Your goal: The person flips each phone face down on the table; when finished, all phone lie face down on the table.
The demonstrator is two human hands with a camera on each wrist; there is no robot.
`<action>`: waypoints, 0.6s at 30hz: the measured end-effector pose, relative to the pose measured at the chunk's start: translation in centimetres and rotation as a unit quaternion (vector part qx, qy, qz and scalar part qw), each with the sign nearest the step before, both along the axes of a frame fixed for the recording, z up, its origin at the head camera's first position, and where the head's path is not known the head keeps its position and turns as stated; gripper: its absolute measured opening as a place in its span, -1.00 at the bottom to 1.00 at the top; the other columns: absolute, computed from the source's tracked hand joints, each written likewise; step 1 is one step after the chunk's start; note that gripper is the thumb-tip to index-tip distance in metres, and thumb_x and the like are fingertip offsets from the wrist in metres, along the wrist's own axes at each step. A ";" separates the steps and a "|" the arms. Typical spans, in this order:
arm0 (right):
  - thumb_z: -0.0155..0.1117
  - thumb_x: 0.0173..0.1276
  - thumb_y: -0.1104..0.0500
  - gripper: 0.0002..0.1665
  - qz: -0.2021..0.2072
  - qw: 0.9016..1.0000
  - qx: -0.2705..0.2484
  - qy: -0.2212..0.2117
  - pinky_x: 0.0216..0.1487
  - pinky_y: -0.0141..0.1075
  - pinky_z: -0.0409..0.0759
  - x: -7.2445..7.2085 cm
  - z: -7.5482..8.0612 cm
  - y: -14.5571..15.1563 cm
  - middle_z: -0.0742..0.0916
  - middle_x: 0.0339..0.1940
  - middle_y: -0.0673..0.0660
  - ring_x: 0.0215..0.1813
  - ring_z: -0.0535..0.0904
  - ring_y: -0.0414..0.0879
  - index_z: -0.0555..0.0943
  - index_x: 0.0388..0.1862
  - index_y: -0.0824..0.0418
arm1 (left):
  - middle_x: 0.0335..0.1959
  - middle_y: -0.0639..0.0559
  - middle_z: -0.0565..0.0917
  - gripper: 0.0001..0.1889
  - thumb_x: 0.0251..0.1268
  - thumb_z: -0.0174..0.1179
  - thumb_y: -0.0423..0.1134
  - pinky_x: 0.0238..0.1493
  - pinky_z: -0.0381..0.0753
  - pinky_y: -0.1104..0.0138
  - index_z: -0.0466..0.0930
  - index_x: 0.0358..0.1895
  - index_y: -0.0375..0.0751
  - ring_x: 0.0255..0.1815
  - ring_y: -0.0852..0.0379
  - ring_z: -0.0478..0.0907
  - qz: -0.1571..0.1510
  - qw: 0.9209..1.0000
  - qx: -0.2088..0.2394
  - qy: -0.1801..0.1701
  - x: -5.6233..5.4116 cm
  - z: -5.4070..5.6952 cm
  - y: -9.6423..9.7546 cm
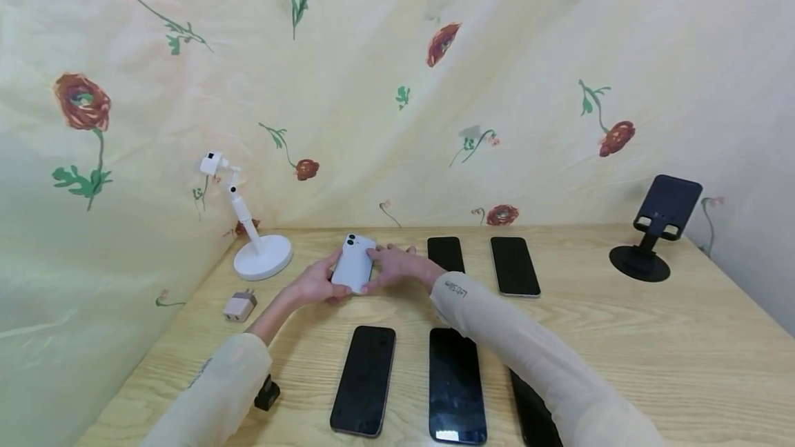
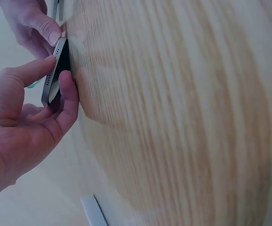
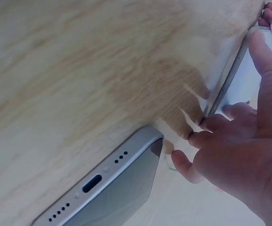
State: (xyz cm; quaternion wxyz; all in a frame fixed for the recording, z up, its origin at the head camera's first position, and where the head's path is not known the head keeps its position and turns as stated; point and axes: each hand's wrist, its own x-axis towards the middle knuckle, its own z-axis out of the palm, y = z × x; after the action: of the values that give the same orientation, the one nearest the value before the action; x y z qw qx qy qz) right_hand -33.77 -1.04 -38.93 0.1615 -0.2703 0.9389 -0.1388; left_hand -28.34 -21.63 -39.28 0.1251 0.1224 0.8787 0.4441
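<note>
Near the table's back edge, a white smartphone (image 1: 352, 264) lies with its back and camera lenses facing up. My left hand (image 1: 315, 284) grips its left side and near corner; in the left wrist view, the thumb is on the phone's edge (image 2: 50, 80) and curled fingers reach under the dark screen, with that end tilted off the table. On the opposite side, my right hand (image 1: 397, 266) holds the phone between its thumb, at the near corner, and fingertips along the right edge. Beside the right hand lies a dark-screened phone (image 1: 444, 252), partly hidden by the arm.
More phones lie screen up: one at back right (image 1: 515, 266), a front-left one (image 1: 364, 381), a front-middle one (image 1: 457, 392) and another under the right sleeve (image 1: 533, 409). A white stand (image 1: 263, 257), charger plug (image 1: 239, 305) and small black object (image 1: 267, 393) sit left; a black phone stand (image 1: 667, 205) stands right.
</note>
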 end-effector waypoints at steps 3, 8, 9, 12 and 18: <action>0.32 0.26 -0.38 0.16 0.000 1.000 0.002 -0.002 0.41 0.34 -0.17 0.0 -0.1 0.0 0.17 0.62 0.17 0.59 -0.03 0.19 0.08 0.65 0.07 | -0.45 -0.16 0.66 -0.02 0.25 0.31 -0.45 -0.41 0.60 0.28 -0.19 0.58 -0.43 -0.50 0.07 0.58 -0.007 1.000 -0.016 0.006 0.0 -0.1 -0.2; 0.32 0.24 -0.40 0.15 -0.008 1.000 0.006 -0.002 0.43 0.31 -0.16 -0.2 0.3 0.2 0.18 0.62 0.13 0.60 -0.04 0.16 0.11 0.65 0.03 | -0.63 -0.07 0.57 -0.03 0.25 0.32 -0.39 -0.55 0.39 0.36 -0.17 0.56 -0.49 -0.64 0.14 0.45 -0.013 0.999 -0.046 0.015 -0.2 0.3 -0.1; 0.32 0.24 -0.40 0.15 -0.010 1.000 0.008 -0.003 0.43 0.30 -0.16 -0.2 0.3 0.2 0.18 0.62 0.13 0.60 -0.04 0.16 0.11 0.65 0.02 | -0.65 -0.06 0.56 -0.04 0.26 0.32 -0.38 -0.56 0.38 0.37 -0.16 0.56 -0.50 -0.66 0.15 0.44 -0.012 0.998 -0.051 0.015 -0.3 0.4 -0.1; 0.31 0.24 -0.40 0.14 -0.009 1.000 0.011 -0.004 0.43 0.30 -0.16 -0.4 0.4 0.3 0.17 0.62 0.13 0.60 -0.05 0.16 0.11 0.64 0.03 | -0.66 -0.04 0.54 -0.05 0.27 0.33 -0.33 -0.58 0.35 0.39 -0.12 0.56 -0.50 -0.67 0.16 0.42 -0.004 0.997 -0.077 0.013 -0.4 0.5 0.1; 0.35 0.24 -0.37 0.14 -0.003 1.000 -0.008 -0.013 0.43 0.28 -0.18 -0.1 0.0 0.4 0.16 0.63 0.12 0.60 -0.05 0.15 0.13 0.64 0.05 | -0.67 -0.02 0.53 -0.03 0.23 0.37 -0.27 -0.57 0.39 0.39 -0.07 0.54 -0.53 -0.67 0.16 0.43 0.000 0.992 -0.124 0.016 -0.1 0.6 0.3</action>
State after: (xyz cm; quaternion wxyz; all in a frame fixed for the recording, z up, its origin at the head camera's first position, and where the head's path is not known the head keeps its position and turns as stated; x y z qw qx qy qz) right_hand -33.91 -0.65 -38.88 0.1709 -0.2674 0.9363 -0.1504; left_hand -28.39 -21.31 -38.68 0.1250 0.1136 0.9290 0.3294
